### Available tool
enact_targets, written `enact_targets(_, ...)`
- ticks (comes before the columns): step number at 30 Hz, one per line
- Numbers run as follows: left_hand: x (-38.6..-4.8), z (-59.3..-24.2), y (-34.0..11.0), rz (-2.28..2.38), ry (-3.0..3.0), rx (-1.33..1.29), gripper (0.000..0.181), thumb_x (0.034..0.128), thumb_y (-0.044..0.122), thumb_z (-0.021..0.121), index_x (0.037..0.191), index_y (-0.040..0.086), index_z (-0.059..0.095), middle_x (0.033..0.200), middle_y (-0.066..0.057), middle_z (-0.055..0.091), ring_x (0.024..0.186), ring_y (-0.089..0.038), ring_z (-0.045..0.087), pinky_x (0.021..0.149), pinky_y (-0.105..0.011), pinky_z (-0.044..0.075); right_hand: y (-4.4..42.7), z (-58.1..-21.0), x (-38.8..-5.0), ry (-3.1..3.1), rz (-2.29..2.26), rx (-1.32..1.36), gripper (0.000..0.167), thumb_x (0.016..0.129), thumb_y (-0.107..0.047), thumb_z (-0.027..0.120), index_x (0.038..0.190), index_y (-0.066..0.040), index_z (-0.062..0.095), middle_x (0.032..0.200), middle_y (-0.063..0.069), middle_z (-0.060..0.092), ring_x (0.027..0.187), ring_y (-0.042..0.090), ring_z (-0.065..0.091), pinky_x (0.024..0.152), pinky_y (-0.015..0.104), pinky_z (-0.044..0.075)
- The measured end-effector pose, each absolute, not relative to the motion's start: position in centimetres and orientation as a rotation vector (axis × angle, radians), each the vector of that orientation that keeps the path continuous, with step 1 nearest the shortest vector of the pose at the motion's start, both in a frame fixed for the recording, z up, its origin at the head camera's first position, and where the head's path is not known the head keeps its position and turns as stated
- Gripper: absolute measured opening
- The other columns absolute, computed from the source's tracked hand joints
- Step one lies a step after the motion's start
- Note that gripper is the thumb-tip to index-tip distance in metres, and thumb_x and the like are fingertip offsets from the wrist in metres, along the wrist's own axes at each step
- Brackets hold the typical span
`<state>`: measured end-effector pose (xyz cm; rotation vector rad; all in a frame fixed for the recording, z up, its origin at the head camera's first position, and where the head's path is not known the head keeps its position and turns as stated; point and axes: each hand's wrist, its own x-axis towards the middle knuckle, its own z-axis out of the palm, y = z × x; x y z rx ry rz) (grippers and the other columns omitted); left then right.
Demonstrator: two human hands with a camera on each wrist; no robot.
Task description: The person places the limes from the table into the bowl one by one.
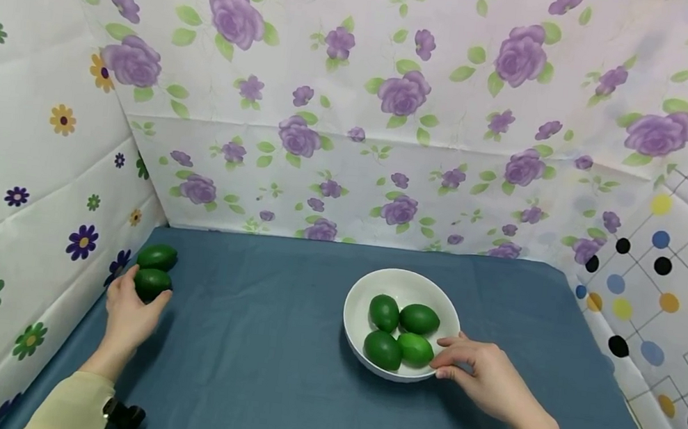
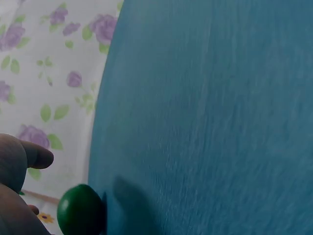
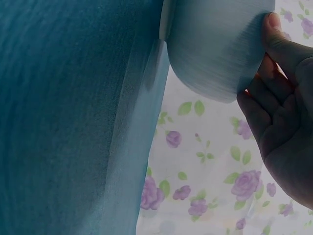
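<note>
Two dark green limes lie at the far left of the cloth, a far lime [image 1: 157, 257] and a near lime [image 1: 152, 285]. My left hand [image 1: 131, 311] is at the near lime, fingers on its left side and thumb to its right. In the left wrist view a gap shows between the thumb [image 2: 39, 155] and the visible lime [image 2: 80, 210]. A white bowl [image 1: 357, 338] stands right of centre with several green limes inside, one of them brighter [image 1: 415, 350]. My right hand [image 1: 484, 376] holds the bowl's right rim with curled fingers and thumb; the right wrist view shows its fingertips against the outer wall.
A blue cloth [image 1: 255, 345] covers the table. Behind it hangs a white sheet with purple roses [image 1: 299, 136]. A flower-patterned sheet [image 1: 24, 139] borders the left side, close to the left hand, and a dotted sheet [image 1: 683, 278] borders the right.
</note>
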<state>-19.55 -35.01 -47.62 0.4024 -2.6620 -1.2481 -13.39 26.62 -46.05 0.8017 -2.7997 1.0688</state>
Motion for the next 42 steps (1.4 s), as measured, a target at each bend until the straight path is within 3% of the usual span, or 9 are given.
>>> enact_targets(16,-21.7,-48.2,-35.9,-1.182,-2.667,0.545,0.099,0.1039,0.037,0.067,0.171,0.001,0.004,0.169,-0.037,-0.001,0.152,-0.063,0.006,0.116,-0.081,0.012,26.6,-46.1,-13.4,-2.792,1.09,0.804,0.016,0.091,-0.024,0.085,0.101,-0.036,0.083,0.103,-0.024,0.076,0.131,0.018,0.066,0.119,0.047,0.038)
enact_targets(24,-22.3,-48.5,-36.4,-1.197,-2.695,0.567,0.103,0.1042,0.043,0.065,0.171,0.001,-0.001,0.169,-0.039,-0.001,0.152,-0.064,0.004,0.117,-0.081,0.01,26.7,-46.3,-13.3,-2.777,1.109,0.803,0.012,0.092,-0.026,0.084,0.102,-0.033,0.083,0.104,-0.024,0.076,0.13,0.019,0.066,0.121,0.041,0.036)
enact_targets(33,-23.0,-48.8,-36.5,-1.205,-2.68,0.602,0.109,0.1016,0.051,0.067,0.171,0.003,-0.001,0.169,-0.04,0.001,0.152,-0.064,0.005,0.118,-0.08,0.011,26.6,-46.4,-13.3,-2.778,1.111,0.799,0.014,0.091,-0.023,0.085,0.102,-0.033,0.083,0.103,-0.024,0.076,0.13,0.019,0.066,0.12,0.045,0.037)
enact_targets(42,-23.6,-48.8,-36.4,-1.195,-2.665,0.634,0.112,0.0994,0.054,0.07,0.172,0.004,0.0,0.169,-0.039,0.005,0.153,-0.062,0.007,0.119,-0.078,0.011,26.6,-46.3,-13.3,-2.769,1.11,0.807,0.012,0.092,-0.025,0.085,0.102,-0.032,0.083,0.104,-0.024,0.076,0.13,0.019,0.066,0.121,0.041,0.036)
